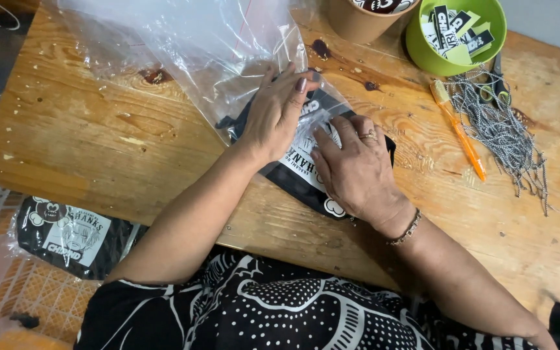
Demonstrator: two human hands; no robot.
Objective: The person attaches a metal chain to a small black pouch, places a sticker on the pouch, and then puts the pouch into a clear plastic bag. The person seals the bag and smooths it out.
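Note:
A folded black garment with a white printed panel (303, 175) lies on the wooden table (98, 149), partly inside a clear plastic bag (209, 45). My left hand (275, 113) rests flat on the bag over the garment's upper part, fingers spread. My right hand (358, 170) presses down on the garment's lower right part, fingers curled toward the bag's opening. A ring and a chain bracelet (406, 228) are on my right hand and wrist.
A green bowl of black and white tags (456, 32) and a brown cup (364, 16) stand at the back. An orange pen (459, 133), scissors (499, 81) and several ball chains (503, 133) lie at right. Another bagged black garment (72, 234) rests in a crate at lower left.

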